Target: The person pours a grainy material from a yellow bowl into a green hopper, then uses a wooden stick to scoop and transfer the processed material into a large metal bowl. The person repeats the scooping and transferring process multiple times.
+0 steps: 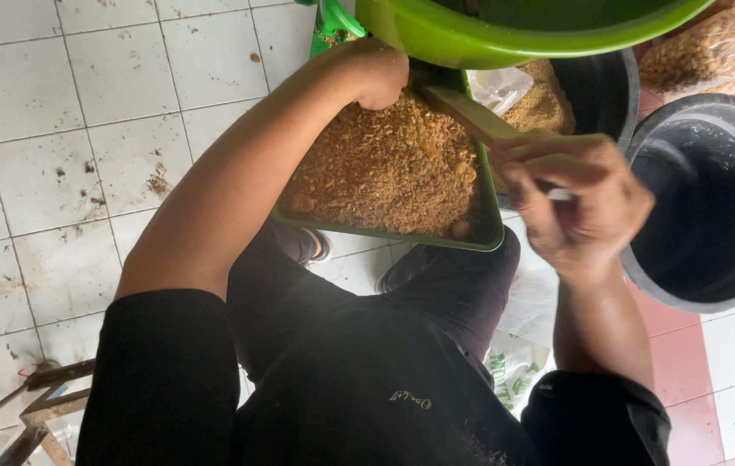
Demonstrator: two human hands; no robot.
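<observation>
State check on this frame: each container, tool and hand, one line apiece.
green tray: heaped with brown crumbly material, resting over the person's lap
wooden stick: tilted, lower end at the heap
right hand: closed around the stick's upper end
left hand: fist at the tray's far edge
green basin: above the tray, contents hidden
black bucket: upright, looks empty
clear bag: filled with brown material

Black short-sleeved shirt [367, 388] with a small pale chest mark, dark trousers [454, 285], bare forearms.

Green tray [471, 237] of brown crumbs [389, 168], with a wooden stick [471, 116]

The rectangular tray lies level, heaped full of crumbs; the flat, pale stick slants across its upper right corner.
</observation>
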